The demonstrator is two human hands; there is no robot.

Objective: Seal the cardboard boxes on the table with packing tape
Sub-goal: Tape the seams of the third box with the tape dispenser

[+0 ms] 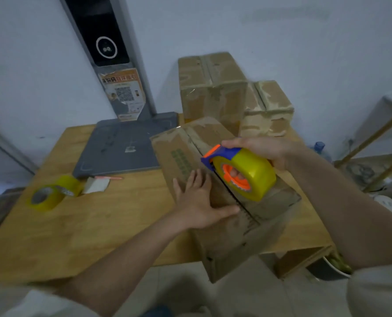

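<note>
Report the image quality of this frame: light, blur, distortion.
Head view: dim, bluish light; wide-angle bending tilts the grey kiosk column and the stacked brown cardboard boxes; soft blur throughout, so print on the front cardboard box is unreadable; the yellow tape dispenser stays fairly clear.

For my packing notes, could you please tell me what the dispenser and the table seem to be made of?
Dispenser: likely hard plastic, smooth blue and orange moulded parts round a glossy yellow tape roll. Table: apparently wood or wood veneer, matte, with a warm grain pattern.
</note>
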